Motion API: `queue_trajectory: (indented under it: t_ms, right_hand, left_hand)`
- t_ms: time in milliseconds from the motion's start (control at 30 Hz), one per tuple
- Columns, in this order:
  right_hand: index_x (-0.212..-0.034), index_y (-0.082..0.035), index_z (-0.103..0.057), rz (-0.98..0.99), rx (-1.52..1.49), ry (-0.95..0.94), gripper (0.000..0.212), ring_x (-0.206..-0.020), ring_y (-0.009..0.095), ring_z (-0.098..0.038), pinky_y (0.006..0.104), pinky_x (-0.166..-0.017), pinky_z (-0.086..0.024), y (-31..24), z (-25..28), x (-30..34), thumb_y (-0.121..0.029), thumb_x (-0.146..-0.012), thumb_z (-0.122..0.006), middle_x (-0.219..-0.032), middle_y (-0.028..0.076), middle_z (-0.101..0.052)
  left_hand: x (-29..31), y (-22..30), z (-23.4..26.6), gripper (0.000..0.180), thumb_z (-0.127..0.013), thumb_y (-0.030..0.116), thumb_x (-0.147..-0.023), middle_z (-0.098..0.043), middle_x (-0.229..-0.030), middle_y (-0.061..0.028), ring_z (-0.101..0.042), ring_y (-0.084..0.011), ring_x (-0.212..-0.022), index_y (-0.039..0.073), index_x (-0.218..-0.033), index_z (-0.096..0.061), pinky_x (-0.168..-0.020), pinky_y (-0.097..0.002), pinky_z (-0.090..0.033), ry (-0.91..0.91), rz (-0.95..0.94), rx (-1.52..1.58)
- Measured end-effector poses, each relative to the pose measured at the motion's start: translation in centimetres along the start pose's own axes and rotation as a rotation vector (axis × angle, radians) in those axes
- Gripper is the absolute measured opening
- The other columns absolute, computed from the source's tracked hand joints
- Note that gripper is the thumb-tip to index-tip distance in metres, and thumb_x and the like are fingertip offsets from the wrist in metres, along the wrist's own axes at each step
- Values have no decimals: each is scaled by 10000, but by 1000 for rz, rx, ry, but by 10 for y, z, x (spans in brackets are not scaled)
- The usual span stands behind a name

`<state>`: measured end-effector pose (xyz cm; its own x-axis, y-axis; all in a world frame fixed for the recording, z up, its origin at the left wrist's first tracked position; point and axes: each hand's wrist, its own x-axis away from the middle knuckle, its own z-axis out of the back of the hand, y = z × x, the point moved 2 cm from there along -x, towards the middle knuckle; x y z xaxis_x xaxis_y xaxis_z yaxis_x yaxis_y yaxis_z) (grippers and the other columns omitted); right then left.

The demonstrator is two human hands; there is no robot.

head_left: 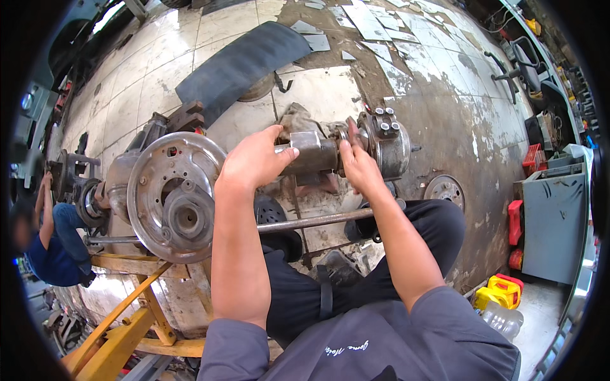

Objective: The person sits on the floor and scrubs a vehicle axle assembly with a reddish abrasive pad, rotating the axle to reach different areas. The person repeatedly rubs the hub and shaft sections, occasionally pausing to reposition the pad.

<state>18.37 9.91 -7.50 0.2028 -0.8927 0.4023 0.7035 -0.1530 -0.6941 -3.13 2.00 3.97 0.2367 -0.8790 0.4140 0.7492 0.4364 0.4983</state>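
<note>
My left hand [254,160] grips the near end of a grey metal cylinder part [312,152], thumb on top. My right hand [357,166] clasps the same part further right, just beside the round metal housing [387,141] with several bolt heads on top. The part is held level above my knees. A long steel rod [318,220] runs across my lap below the hands.
A large axle with a round backing plate [173,197] rests on a yellow stand [124,311] at my left. A black rubber flap [244,60] and broken tiles lie on the floor ahead. Another person [44,241] crouches far left. Yellow cans [502,292] and a grey cabinet [553,222] stand at right.
</note>
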Motion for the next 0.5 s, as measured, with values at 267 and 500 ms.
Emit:
queue_trajectory:
  t_ms: [267, 500]
  right_hand:
    - [-1552, -155, -255, 52, -74, -59, 610, -1279, 444, -497, 459, -1069, -398, -1, 5, 18, -437, -1024, -376, -1448, 304, -428]
    - [-1370, -45, -547, -50, -140, -17, 581, -720, 385, -698, 425, -611, -567, 13, 4, 0, -478, -1023, -376, -1117, 290, -669]
  left_hand:
    - [4, 5, -4, 669, -690, 366, -898, -581, -1367, -221, -580, -341, -1251, 24, -1433, -478, -1033, -398, -455, -13, 10, -18]
    - [-3, -1, -5, 652, -684, 358, -911, -578, -1366, -232, -601, -329, -1229, 37, -1440, -477, -1010, -389, -475, -57, 7, 6]
